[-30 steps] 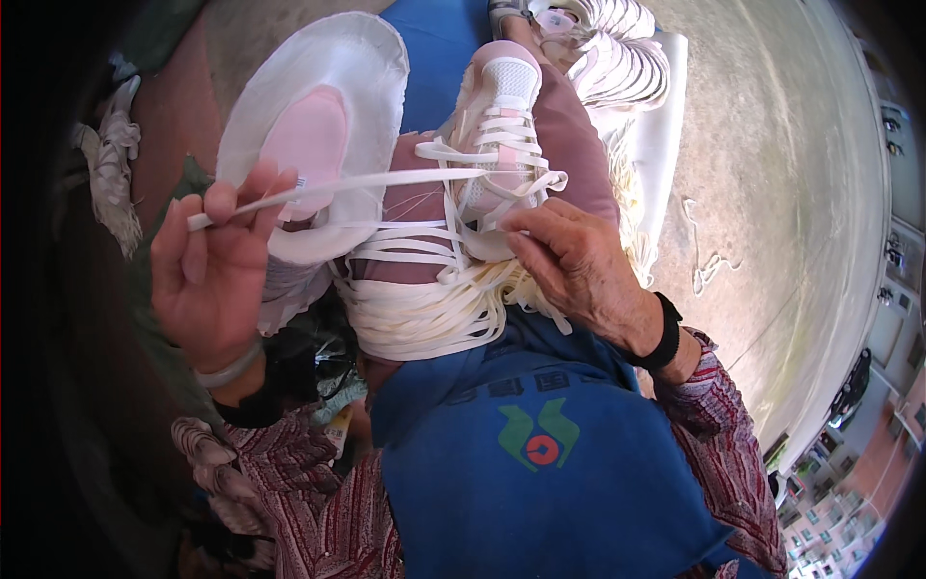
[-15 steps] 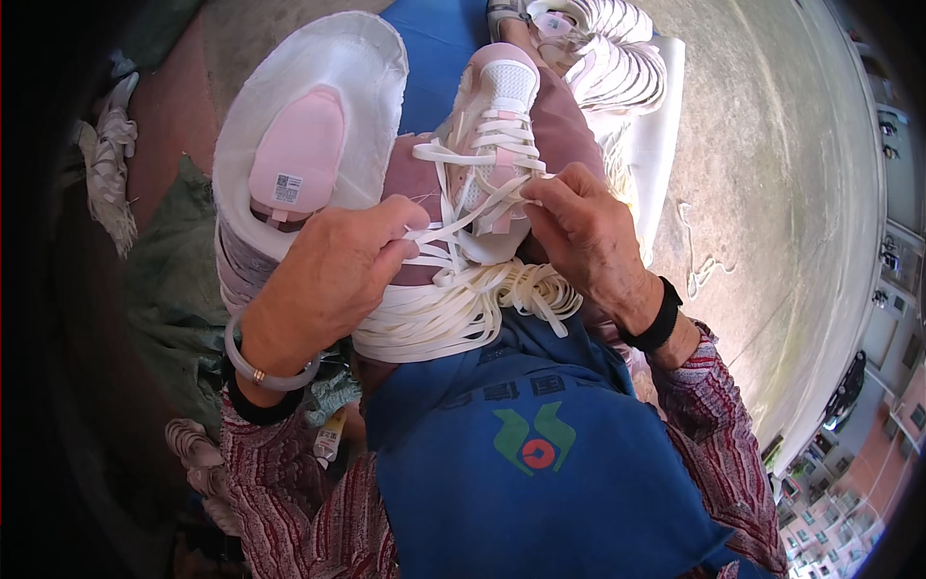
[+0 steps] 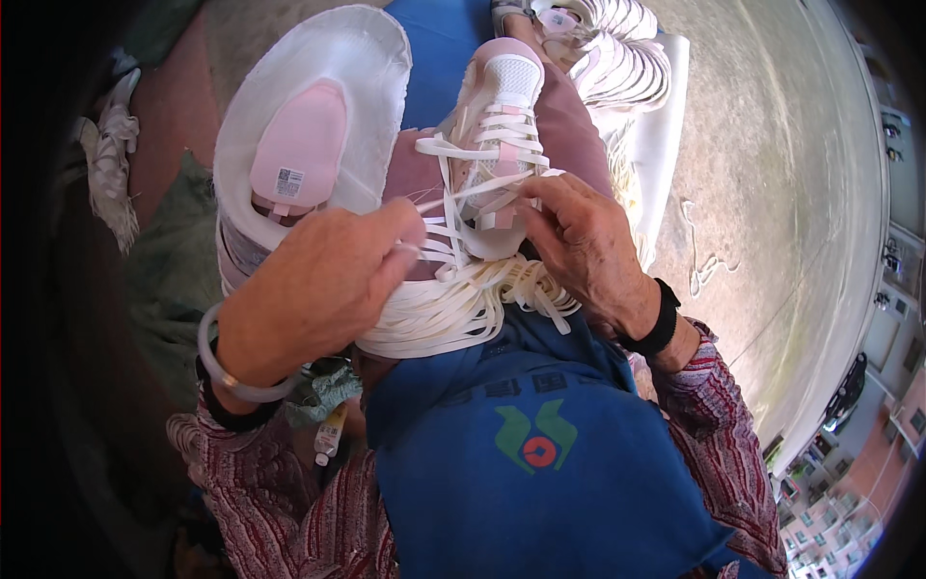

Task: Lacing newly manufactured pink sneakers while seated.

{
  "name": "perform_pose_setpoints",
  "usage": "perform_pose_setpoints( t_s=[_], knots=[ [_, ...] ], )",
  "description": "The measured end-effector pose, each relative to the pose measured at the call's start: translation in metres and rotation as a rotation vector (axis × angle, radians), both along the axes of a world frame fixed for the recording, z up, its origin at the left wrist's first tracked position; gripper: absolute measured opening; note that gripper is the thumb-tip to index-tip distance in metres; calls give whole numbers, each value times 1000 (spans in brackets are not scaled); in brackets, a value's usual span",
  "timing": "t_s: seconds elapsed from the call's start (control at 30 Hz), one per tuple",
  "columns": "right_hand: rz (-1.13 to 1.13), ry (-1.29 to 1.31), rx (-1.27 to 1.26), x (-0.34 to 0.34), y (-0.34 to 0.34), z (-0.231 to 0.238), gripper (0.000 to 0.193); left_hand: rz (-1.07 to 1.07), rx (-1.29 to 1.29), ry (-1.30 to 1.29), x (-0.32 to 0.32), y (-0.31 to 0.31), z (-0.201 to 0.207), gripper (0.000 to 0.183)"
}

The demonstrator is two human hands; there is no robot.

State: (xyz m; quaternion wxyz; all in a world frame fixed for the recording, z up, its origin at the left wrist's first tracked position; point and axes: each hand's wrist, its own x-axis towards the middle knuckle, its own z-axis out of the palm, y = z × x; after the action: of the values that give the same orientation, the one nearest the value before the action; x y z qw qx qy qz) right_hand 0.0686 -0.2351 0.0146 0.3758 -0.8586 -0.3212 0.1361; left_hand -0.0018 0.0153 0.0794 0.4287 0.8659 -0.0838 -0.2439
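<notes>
From where I stand, the pink-and-white shoe (image 3: 497,154) lies laced side up on the mauve trousers (image 3: 567,116), toe outward, the lap apparently serving as its support. Left of the shoe's heel, the left hand (image 3: 333,265) has its grip clamped on a white lace (image 3: 475,191); at the shoe's right side, the right hand (image 3: 590,246) pinches the same lace, presumably to tension the span. The lace bundle (image 3: 434,318) sits behind the heel, likely for ready reach.

Partly laced pink-white shoe (image 3: 508,152), toe outward; straight white lace (image 3: 479,190)
</notes>
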Motion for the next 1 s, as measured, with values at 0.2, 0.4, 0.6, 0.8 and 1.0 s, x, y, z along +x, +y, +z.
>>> perform_pose_setpoints(
  t_s=[0.2,0.4,0.6,0.8,1.0],
  knots=[
    [-20,-113,-65,8,-3,-3,15,248,140,-224,-1,-17,-34,9],
    [0,-124,-100,13,2,-7,12,277,78,-235,7,-25,-37,9],
    [28,-123,-45,20,1,-13,13,230,165,-240,12,-26,-47,12],
    [-95,-72,-10,31,-9,-14,7,257,267,-284,14,-23,-52,15],
    [12,5,-67,2,5,12,8,313,202,-397,12,-25,-72,14]
  ],
)
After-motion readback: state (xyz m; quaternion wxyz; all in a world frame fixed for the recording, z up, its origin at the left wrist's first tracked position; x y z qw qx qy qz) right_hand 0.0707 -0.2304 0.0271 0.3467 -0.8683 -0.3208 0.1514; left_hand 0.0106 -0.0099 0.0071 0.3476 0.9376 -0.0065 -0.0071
